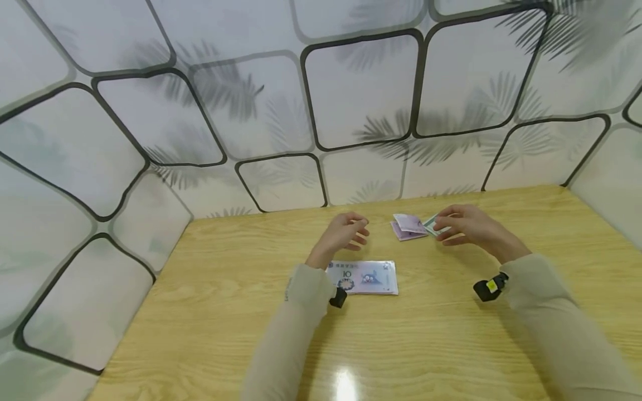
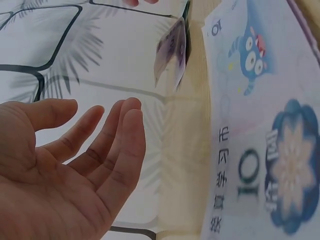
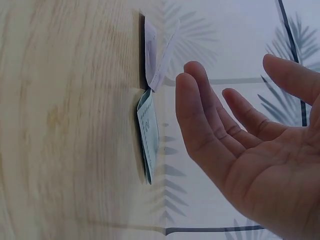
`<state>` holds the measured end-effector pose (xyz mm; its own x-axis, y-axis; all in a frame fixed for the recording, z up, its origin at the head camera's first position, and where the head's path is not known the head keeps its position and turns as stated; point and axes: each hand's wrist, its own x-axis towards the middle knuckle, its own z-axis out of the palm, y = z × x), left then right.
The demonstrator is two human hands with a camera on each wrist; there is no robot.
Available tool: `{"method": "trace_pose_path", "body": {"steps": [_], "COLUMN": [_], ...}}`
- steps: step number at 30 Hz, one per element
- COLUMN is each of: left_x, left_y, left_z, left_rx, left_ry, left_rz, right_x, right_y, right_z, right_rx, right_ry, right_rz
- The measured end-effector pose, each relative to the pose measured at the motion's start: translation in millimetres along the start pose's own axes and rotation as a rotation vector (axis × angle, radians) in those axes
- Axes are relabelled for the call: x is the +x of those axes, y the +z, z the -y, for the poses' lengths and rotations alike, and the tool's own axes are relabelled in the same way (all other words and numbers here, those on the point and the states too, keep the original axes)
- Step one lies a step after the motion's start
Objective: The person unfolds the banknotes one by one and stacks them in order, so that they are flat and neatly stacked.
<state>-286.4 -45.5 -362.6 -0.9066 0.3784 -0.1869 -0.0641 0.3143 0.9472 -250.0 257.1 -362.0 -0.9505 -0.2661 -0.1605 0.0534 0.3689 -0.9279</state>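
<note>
My left hand (image 1: 343,233), fingers loosely bent with nothing between them, hovers just past a stack of play banknotes (image 1: 372,280). The top note shows a "10", a flower pattern and a blue cartoon figure, large in the left wrist view. Farther back lies a folded purple note (image 1: 407,225), its upper flap raised like a tent. Against its right end sits a folded green note (image 3: 148,135), partly covered by my right hand (image 1: 466,227) in the head view. In the right wrist view, that hand's relaxed fingers stand apart from both folded notes and hold nothing.
The light wooden table (image 1: 210,312) meets a wall (image 1: 361,89) with dark outlined panels and leaf prints just behind the folded notes. Another wall panel (image 1: 55,223) rises on the left. Each wrist carries a small black camera (image 1: 489,287).
</note>
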Motion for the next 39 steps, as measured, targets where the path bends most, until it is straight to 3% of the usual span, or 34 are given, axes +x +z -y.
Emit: {"method": "trace_pose_path", "body": {"steps": [14,39], "left_x": [20.2,46.5], "left_y": [18.6,44.6], "left_z": [6.2,1.7], "left_rx": [-0.063,-0.092], "left_ry": [-0.032,0.014], "left_rz": [-0.018,-0.009], "right_x": [12.6,27.3], "right_y": [3,1], "right_z": [-4,-11], "right_rx": [0.055,0.052], "right_ry": [0.061,0.094], "right_rz": [-0.019,0.0]}}
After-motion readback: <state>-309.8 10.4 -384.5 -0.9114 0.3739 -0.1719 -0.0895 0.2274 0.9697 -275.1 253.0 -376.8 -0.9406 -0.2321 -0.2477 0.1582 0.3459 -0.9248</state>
